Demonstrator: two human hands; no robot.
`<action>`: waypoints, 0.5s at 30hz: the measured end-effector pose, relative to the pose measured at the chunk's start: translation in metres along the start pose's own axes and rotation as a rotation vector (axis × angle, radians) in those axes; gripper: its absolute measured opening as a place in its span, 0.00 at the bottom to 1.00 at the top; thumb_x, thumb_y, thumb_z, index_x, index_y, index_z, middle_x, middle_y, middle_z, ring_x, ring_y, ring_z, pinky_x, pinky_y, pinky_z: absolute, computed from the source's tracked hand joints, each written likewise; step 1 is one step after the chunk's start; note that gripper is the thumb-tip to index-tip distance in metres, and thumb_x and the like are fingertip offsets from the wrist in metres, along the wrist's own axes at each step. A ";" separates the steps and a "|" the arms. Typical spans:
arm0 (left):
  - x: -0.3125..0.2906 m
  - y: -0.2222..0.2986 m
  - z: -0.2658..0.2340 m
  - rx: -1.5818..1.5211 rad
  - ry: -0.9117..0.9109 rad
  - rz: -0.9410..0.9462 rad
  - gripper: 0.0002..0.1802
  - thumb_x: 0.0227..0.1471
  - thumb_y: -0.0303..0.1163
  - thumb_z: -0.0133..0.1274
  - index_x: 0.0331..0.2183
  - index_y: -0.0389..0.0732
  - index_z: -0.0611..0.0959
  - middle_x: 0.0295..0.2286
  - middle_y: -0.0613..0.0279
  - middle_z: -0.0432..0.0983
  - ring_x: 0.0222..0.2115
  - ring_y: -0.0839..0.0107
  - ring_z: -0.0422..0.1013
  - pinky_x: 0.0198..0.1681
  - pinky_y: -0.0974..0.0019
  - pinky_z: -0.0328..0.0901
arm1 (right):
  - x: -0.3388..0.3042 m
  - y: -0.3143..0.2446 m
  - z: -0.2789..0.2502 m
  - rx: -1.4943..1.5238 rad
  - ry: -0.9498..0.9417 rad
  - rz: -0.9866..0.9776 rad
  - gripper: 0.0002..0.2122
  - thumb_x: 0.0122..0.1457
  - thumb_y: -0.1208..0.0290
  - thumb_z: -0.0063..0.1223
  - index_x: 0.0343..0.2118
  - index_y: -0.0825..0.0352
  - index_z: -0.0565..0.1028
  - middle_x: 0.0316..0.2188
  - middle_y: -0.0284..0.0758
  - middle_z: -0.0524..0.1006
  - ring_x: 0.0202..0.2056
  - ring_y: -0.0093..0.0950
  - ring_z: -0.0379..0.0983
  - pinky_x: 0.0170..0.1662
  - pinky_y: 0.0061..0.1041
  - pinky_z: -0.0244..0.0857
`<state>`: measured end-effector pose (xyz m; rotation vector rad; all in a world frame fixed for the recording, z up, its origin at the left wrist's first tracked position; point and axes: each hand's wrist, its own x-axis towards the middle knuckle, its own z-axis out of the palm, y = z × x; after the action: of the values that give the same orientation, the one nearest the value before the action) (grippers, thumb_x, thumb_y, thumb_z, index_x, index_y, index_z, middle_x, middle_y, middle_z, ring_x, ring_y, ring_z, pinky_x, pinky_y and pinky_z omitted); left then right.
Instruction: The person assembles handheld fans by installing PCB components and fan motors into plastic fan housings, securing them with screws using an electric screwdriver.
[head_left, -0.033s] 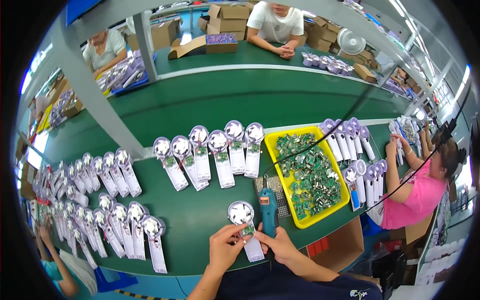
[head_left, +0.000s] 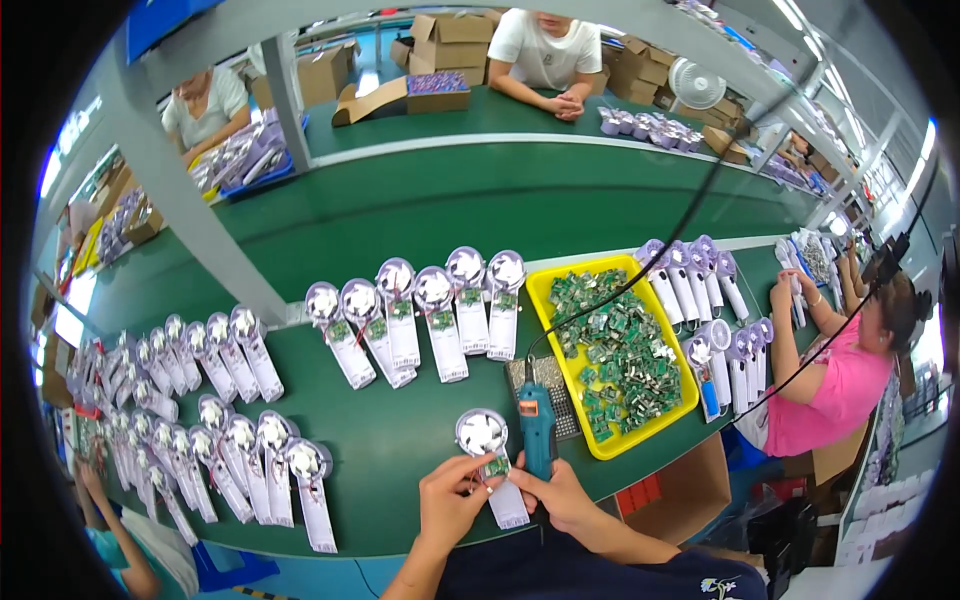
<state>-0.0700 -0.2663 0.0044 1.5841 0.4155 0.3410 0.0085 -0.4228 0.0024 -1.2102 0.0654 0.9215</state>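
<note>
A handheld fan half-shell [head_left: 508, 510] with a white impeller [head_left: 481, 433] lies in front of me, its handle toward me. On its handle sits a small green circuit board [head_left: 496, 467]. My left hand [head_left: 450, 505] is closed, thumb and fingers pinching at the board's left edge, where thin wires show. My right hand [head_left: 568, 497] is wrapped round the near end of a teal electric screwdriver [head_left: 538, 430], its thumb reaching to the board's right side. The screwdriver's near end is hidden by that hand.
A yellow tray [head_left: 690, 395] of loose circuit boards stands right of the screwdriver, beside a metal grid plate [head_left: 562, 395]. Fan shells [head_left: 435, 315] stand in rows beyond and to the left. A black cord [head_left: 620, 290] crosses the tray. A person in pink [head_left: 830, 390] works at right.
The whole view has shifted very slightly. Both hands stay at the circuit board, and the screwdriver keeps its place in the right hand.
</note>
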 end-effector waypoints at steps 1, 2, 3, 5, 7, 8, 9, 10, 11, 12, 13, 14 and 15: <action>-0.003 0.001 0.000 -0.023 -0.005 -0.025 0.18 0.44 0.17 0.64 0.41 0.35 0.85 0.33 0.60 0.77 0.30 0.80 0.73 0.29 0.77 0.72 | -0.003 0.001 -0.001 -0.016 -0.008 -0.015 0.08 0.60 0.74 0.58 0.39 0.66 0.70 0.21 0.27 0.72 0.17 0.16 0.66 0.21 0.17 0.60; -0.007 0.002 -0.001 -0.031 -0.006 -0.021 0.18 0.43 0.16 0.64 0.41 0.33 0.84 0.33 0.60 0.76 0.30 0.80 0.72 0.29 0.78 0.72 | -0.007 0.005 0.001 -0.048 -0.017 -0.048 0.08 0.60 0.74 0.58 0.39 0.66 0.70 0.21 0.27 0.71 0.18 0.16 0.66 0.22 0.17 0.60; -0.011 0.004 -0.001 -0.047 -0.010 -0.017 0.18 0.43 0.15 0.64 0.40 0.31 0.84 0.33 0.60 0.74 0.30 0.80 0.71 0.29 0.78 0.71 | -0.011 0.004 0.001 -0.086 -0.020 -0.082 0.08 0.60 0.74 0.58 0.39 0.66 0.70 0.20 0.27 0.71 0.18 0.15 0.66 0.23 0.16 0.60; -0.018 0.006 -0.003 -0.067 -0.016 -0.025 0.18 0.43 0.14 0.64 0.40 0.30 0.84 0.34 0.58 0.74 0.30 0.79 0.72 0.30 0.78 0.72 | -0.018 0.005 0.001 -0.071 -0.052 -0.066 0.09 0.61 0.73 0.58 0.39 0.67 0.70 0.21 0.26 0.71 0.19 0.15 0.66 0.24 0.16 0.59; -0.027 0.008 -0.002 -0.053 -0.017 -0.034 0.18 0.42 0.14 0.64 0.40 0.31 0.84 0.34 0.58 0.75 0.31 0.78 0.73 0.30 0.76 0.73 | -0.025 0.007 0.002 -0.079 -0.055 -0.064 0.09 0.60 0.71 0.59 0.38 0.68 0.71 0.20 0.27 0.71 0.18 0.14 0.66 0.22 0.15 0.58; -0.032 0.004 -0.004 -0.042 -0.030 -0.052 0.18 0.43 0.15 0.64 0.40 0.32 0.84 0.34 0.58 0.75 0.31 0.78 0.73 0.31 0.76 0.73 | -0.030 0.008 0.003 -0.087 -0.054 -0.058 0.09 0.60 0.71 0.59 0.38 0.67 0.71 0.20 0.27 0.71 0.18 0.14 0.66 0.22 0.15 0.58; -0.037 0.000 -0.004 -0.033 -0.040 -0.072 0.18 0.43 0.16 0.65 0.40 0.32 0.84 0.34 0.58 0.76 0.32 0.77 0.74 0.31 0.76 0.73 | -0.035 0.009 0.001 -0.098 -0.053 -0.049 0.09 0.60 0.71 0.59 0.38 0.67 0.71 0.20 0.27 0.71 0.18 0.14 0.66 0.22 0.15 0.58; -0.042 -0.001 -0.003 -0.024 -0.011 -0.071 0.18 0.42 0.18 0.66 0.39 0.34 0.85 0.32 0.60 0.76 0.31 0.78 0.74 0.31 0.76 0.72 | -0.037 0.012 -0.001 -0.088 -0.069 -0.030 0.09 0.60 0.72 0.59 0.38 0.67 0.71 0.20 0.27 0.71 0.18 0.14 0.66 0.22 0.15 0.58; -0.046 0.010 -0.004 -0.016 -0.037 -0.095 0.19 0.42 0.16 0.61 0.40 0.34 0.84 0.34 0.59 0.77 0.31 0.77 0.74 0.31 0.76 0.71 | -0.040 0.016 -0.003 -0.087 -0.069 -0.041 0.09 0.60 0.72 0.59 0.38 0.67 0.71 0.20 0.27 0.71 0.18 0.14 0.66 0.22 0.15 0.58; -0.051 0.020 -0.005 -0.010 -0.057 -0.121 0.20 0.42 0.14 0.56 0.41 0.35 0.83 0.35 0.59 0.77 0.31 0.76 0.74 0.31 0.75 0.69 | -0.042 0.020 -0.004 -0.077 -0.052 -0.021 0.09 0.60 0.72 0.59 0.38 0.67 0.71 0.20 0.27 0.71 0.18 0.14 0.66 0.22 0.15 0.58; -0.053 0.022 -0.004 0.014 -0.045 -0.102 0.19 0.42 0.13 0.56 0.40 0.34 0.83 0.35 0.59 0.77 0.30 0.76 0.73 0.30 0.75 0.69 | -0.044 0.023 -0.005 -0.067 -0.035 -0.002 0.09 0.60 0.72 0.59 0.38 0.67 0.70 0.19 0.27 0.70 0.18 0.15 0.66 0.22 0.15 0.58; -0.055 0.022 -0.003 0.007 -0.050 -0.115 0.19 0.42 0.13 0.56 0.40 0.34 0.83 0.35 0.59 0.77 0.30 0.76 0.73 0.31 0.75 0.69 | -0.047 0.023 -0.004 -0.047 -0.034 0.021 0.08 0.61 0.72 0.58 0.38 0.67 0.70 0.19 0.27 0.70 0.18 0.15 0.66 0.22 0.16 0.58; -0.056 0.021 -0.003 -0.001 -0.055 -0.128 0.19 0.41 0.13 0.56 0.40 0.34 0.83 0.35 0.59 0.77 0.30 0.76 0.73 0.31 0.75 0.69 | -0.050 0.020 -0.002 -0.050 -0.040 0.017 0.08 0.61 0.72 0.58 0.38 0.67 0.70 0.19 0.27 0.70 0.18 0.15 0.66 0.22 0.16 0.58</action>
<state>-0.1197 -0.2900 0.0276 1.5543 0.4718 0.1995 -0.0356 -0.4520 0.0115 -1.2383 0.0214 0.9668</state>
